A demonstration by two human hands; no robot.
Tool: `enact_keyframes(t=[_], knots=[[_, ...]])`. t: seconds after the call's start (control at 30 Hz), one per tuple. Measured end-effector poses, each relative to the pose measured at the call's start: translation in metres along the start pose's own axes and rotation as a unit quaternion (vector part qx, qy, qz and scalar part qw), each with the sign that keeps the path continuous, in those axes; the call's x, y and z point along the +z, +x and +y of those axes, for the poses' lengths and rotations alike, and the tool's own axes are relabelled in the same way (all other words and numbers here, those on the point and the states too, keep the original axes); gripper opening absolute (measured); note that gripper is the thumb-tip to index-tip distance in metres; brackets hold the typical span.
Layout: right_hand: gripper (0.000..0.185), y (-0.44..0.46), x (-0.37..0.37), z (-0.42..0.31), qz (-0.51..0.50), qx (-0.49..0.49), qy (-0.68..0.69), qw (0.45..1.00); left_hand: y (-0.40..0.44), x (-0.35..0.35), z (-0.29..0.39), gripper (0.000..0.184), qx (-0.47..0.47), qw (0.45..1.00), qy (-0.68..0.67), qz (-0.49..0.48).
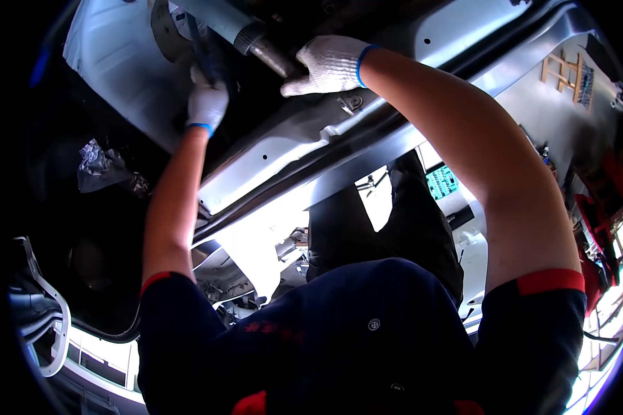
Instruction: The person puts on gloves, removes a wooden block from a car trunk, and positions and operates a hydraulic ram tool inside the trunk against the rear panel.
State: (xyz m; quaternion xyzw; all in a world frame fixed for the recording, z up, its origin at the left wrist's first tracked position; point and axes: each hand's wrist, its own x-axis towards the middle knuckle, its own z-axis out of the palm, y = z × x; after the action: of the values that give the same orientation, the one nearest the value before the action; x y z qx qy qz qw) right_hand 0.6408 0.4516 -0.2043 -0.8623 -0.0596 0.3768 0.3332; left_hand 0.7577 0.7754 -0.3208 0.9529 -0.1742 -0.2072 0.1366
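Both hands wear whitish knit gloves with blue cuffs. My left hand (208, 104) is closed around a dark, narrow bar (196, 34) that runs upward beside a pale curved panel. To its right, my right hand (331, 66) has thumb and fingers around the lower end of a metal rod (271, 57); part of the grip is lost in shadow. The rod comes out of a thicker grey cylinder (227, 24) with a ribbed collar. Below the right hand lies a metal body sill (270, 155) with a small bracket (353, 104).
Crumpled clear plastic (100, 166) lies in the dark area at left. A curved white metal frame (64, 325) stands at lower left. Red equipment (595, 221) and a wooden rack (564, 75) are at right. The vehicle edge runs diagonally below both hands.
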Motion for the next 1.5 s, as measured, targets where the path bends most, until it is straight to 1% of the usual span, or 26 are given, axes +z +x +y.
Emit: enact_keyframes(t=[0.03,0.07,0.13,0.17,0.27,0.33,0.4,0.5,0.53,0.57,0.6,0.63,0.67,0.73,0.87,0.93,0.97,1.0,1.07,1.13,1.17,1.2,1.27,1.37,1.47,1.5], knots=[[0.08,0.001,0.002,0.002,0.012,-0.011,0.0,1.0,-0.001,0.016,0.007,0.083,-0.028,0.999,0.019,-0.003],[0.08,0.002,0.005,0.004,0.026,-0.021,-0.001,0.999,-0.003,0.024,0.031,0.086,-0.115,0.991,0.013,-0.066],[0.083,0.004,0.008,0.006,0.035,-0.022,-0.021,0.999,0.009,0.091,-0.005,0.091,-0.05,0.998,0.039,0.025],[0.083,0.003,0.008,0.006,0.042,-0.024,-0.017,0.999,0.009,0.075,0.019,0.091,-0.13,0.989,0.027,-0.06],[0.084,-0.001,0.006,-0.001,0.029,-0.018,-0.014,0.999,0.027,0.065,0.017,0.076,-0.138,0.973,0.143,-0.119],[0.085,-0.002,0.002,0.003,0.006,-0.018,0.006,1.0,0.027,0.024,0.031,0.069,-0.161,0.945,0.206,-0.196],[0.088,0.004,0.007,0.005,0.013,-0.007,-0.002,1.0,0.015,-0.022,0.055,0.063,-0.17,0.944,0.197,-0.204],[0.087,-0.001,0.006,0.004,0.018,0.025,-0.003,1.0,-0.018,-0.049,0.065,0.049,-0.021,0.993,-0.033,-0.11],[0.082,-0.003,0.01,0.004,0.044,0.039,-0.015,0.998,-0.034,-0.051,0.071,0.05,-0.03,0.98,-0.137,-0.139],[0.074,-0.017,0.007,0.004,0.082,0.045,-0.017,0.995,-0.062,-0.065,0.111,0.05,-0.144,0.924,-0.282,-0.215],[0.067,-0.037,0.005,-0.001,0.12,0.053,-0.017,0.991,-0.082,-0.058,0.114,0.049,0.056,0.969,-0.181,-0.159],[0.056,-0.068,0.007,-0.004,0.222,0.004,-0.003,0.975,-0.103,-0.048,0.131,0.046,0.129,0.963,-0.184,-0.15],[0.046,-0.107,0.012,-0.005,0.323,-0.043,0.006,0.945,-0.12,-0.034,0.146,0.041,0.145,0.982,-0.034,-0.118],[0.025,-0.175,0.029,-0.008,0.408,-0.069,0.171,0.894,-0.139,-0.045,0.191,0.037,0.085,0.995,-0.027,-0.041],[0.019,-0.267,0.136,0.026,0.406,0.02,0.286,0.868,-0.132,-0.045,0.185,0.036,0.137,0.99,-0.008,-0.044],[0.018,-0.295,0.204,0.049,0.308,0.148,0.269,0.901,-0.127,-0.047,0.191,0.033,0.069,0.99,0.08,-0.095],[0.02,-0.309,0.226,0.054,0.319,0.17,0.305,0.881,-0.11,-0.033,0.157,0.028,0.125,0.99,0.019,-0.058],[0.022,-0.321,0.247,0.056,0.326,0.192,0.342,0.86,-0.123,-0.062,0.225,0.027,0.084,0.996,-0.031,-0.019],[0.026,-0.329,0.285,0.064,0.309,0.24,0.437,0.81,-0.105,-0.073,0.269,0.031,0.153,0.984,-0.062,0.066],[0.028,-0.328,0.307,0.071,0.334,0.24,0.456,0.789,-0.091,-0.07,0.325,0.035,0.184,0.968,-0.164,0.037],[0.028,-0.325,0.313,0.076,0.342,0.242,0.472,0.776,-0.067,-0.056,0.332,0.045,0.222,0.967,-0.124,0.022],[0.028,-0.322,0.319,0.083,0.35,0.245,0.486,0.763,-0.062,-0.043,0.357,0.071,0.217,0.963,-0.159,-0.028],[0.031,-0.317,0.313,0.095,0.374,0.231,0.498,0.748,-0.048,-0.022,0.406,0.103,0.245,0.969,-0.001,-0.032],[0.033,-0.32,0.286,0.114,0.399,0.224,0.538,0.708,-0.076,0.002,0.499,0.129,0.115,0.978,0.167,-0.043],[0.034,-0.321,0.27,0.142,0.396,0.209,0.601,0.662,-0.083,0.008,0.519,0.136,0.079,0.975,0.207,0.004],[0.035,-0.323,0.261,0.15,0.397,0.199,0.629,0.638,-0.082,-0.001,0.524,0.138,0.06,0.977,0.204,-0.03]])
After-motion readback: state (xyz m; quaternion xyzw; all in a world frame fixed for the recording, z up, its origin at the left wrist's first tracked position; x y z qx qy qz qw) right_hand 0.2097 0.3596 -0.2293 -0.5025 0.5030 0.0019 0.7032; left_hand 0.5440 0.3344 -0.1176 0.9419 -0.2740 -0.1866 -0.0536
